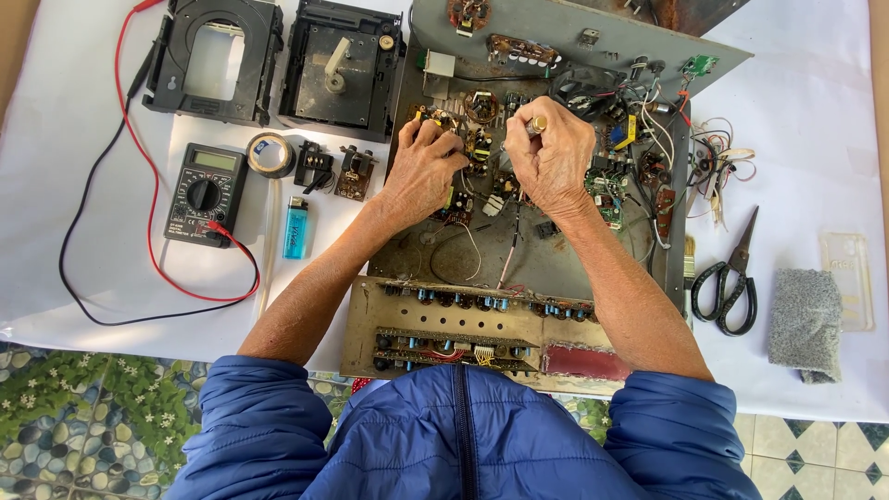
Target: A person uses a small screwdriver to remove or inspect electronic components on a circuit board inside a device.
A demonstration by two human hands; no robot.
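Centre of frame: we log an opened amplifier chassis (556,268), grey and rusted, its circuit boards (482,139) and wiring bare, lying on a white cloth (815,120).

Left hand (421,171) — just left of centre, fingers curled down onto the components at the board's upper left; we cannot tell whether they pinch anything.

Right hand (554,157) — just right of centre, close beside the left, fingers bunched tight around a slim tool with a brass-coloured end (537,122); its tip is hidden among the parts.

Front panel (463,329), lower centre: a row of blue-capped controls, with a red window (583,361) at its right end.

Left of frame: black multimeter (204,193) with red lead (153,185) and black lead (83,231) looping over the cloth; a roll of tape (270,154) just right of it; a blue lighter (295,227) below the tape; two small black parts (333,171) between the tape and the chassis.

Upper left: two black disc-drive mechanisms (278,60), side by side.

Right of frame: black-handled scissors (732,278), a grey sponge block (806,324), a clear plastic case (850,278) and a loose bundle of wires (718,167).

Bottom: blue padded sleeves (463,435); patterned tiled floor (74,407).
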